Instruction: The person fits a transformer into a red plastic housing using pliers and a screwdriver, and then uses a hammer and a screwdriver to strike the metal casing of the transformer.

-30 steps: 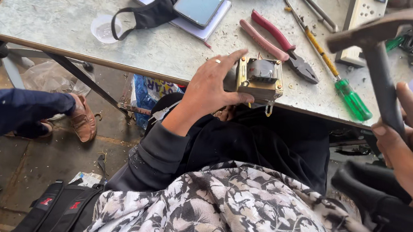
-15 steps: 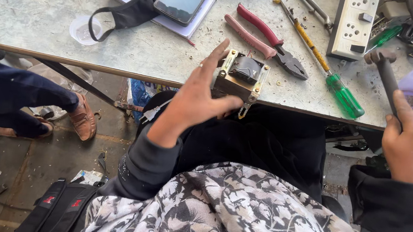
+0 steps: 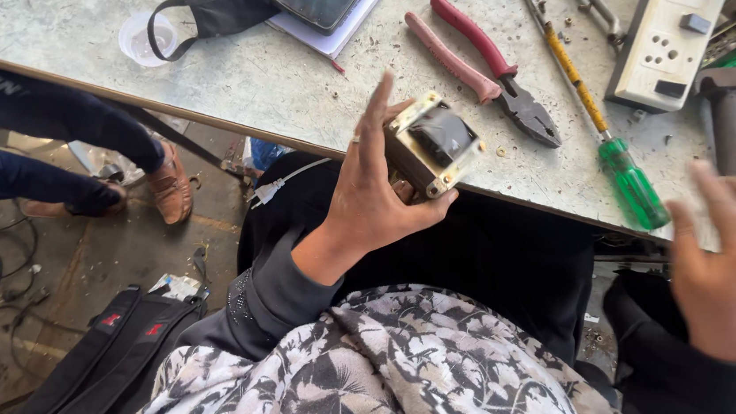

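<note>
You are sitting at a grey table, its near edge running across your lap. Your left hand is gripping a small transformer at the table's edge, thumb under it, fingers spread along its left side. Your right hand is hovering empty at four o'clock from it, fingers loosely spread, blurred. At one o'clock from the transformer red-handled pliers are lying; at two o'clock, a green-handled screwdriver.

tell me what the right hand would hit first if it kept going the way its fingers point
Probably the hammer on the table: the right hand is open, blurred, fingers pointing up at its handle. Depth is unclear.
</note>
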